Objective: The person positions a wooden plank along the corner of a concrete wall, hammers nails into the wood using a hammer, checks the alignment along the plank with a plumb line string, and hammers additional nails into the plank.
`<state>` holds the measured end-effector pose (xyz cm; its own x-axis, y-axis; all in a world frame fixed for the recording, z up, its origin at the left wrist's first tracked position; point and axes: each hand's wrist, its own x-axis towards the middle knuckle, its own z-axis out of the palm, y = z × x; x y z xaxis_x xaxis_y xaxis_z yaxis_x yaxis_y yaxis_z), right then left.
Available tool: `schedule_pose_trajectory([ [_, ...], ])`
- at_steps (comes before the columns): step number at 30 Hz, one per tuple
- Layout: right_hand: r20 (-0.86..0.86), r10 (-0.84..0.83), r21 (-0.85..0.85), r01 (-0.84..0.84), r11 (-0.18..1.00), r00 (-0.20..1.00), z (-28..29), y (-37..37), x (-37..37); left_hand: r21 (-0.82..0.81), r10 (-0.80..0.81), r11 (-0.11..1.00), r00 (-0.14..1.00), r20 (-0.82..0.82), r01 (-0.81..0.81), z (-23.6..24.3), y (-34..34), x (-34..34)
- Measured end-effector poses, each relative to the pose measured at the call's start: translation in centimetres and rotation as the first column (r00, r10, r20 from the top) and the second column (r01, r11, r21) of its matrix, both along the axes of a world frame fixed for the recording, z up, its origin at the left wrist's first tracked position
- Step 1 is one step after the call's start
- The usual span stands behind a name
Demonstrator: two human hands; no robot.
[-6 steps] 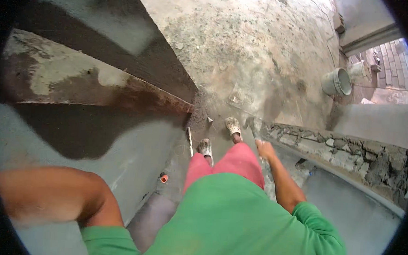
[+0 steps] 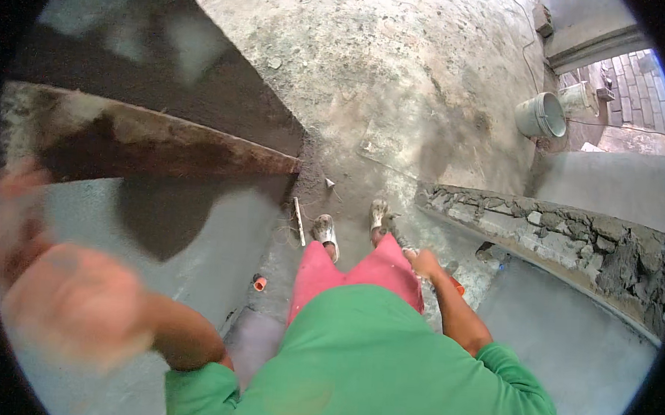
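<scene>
My left hand is raised close to the camera at the left, smeared by motion; its fingers and anything in them cannot be made out. Behind it lies a smooth grey plastered wall with a dark, damp-looking patch. My right hand is closed in front of my right thigh, beside the low wall's end. A grimy, slim thing juts from its finger side toward my foot, too blurred to name. Next to my right wrist shows a small orange piece; whether it belongs to the held thing is unclear.
A broken-topped low wall runs along the right. Two pale buckets, one a grey bucket, stand at the far right. On the floor lie a white strip and an orange pipe end. A rough ledge juts from the left.
My left forearm has swung, bringing the blurred hand into view at the left. My right hand has moved slightly down and closer to my thigh. The whole view has shifted a little.
</scene>
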<state>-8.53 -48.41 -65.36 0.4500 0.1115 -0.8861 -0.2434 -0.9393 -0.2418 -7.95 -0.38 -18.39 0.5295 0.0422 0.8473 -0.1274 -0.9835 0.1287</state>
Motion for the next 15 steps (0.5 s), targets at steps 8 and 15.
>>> schedule_pose_trajectory([
  [8,-0.143,-0.135,0.053,0.144,0.988,0.98,-2.2,-4.0,0.7,-0.331,-0.382,0.845,-0.041,-0.923,-0.421,-34.9,-11.2,-14.2],
  [15,-0.113,-0.202,0.098,0.214,0.972,0.973,-5.1,-4.0,3.5,-0.415,-0.487,0.734,0.009,-0.873,-0.537,-39.7,-12.9,-11.9],
])
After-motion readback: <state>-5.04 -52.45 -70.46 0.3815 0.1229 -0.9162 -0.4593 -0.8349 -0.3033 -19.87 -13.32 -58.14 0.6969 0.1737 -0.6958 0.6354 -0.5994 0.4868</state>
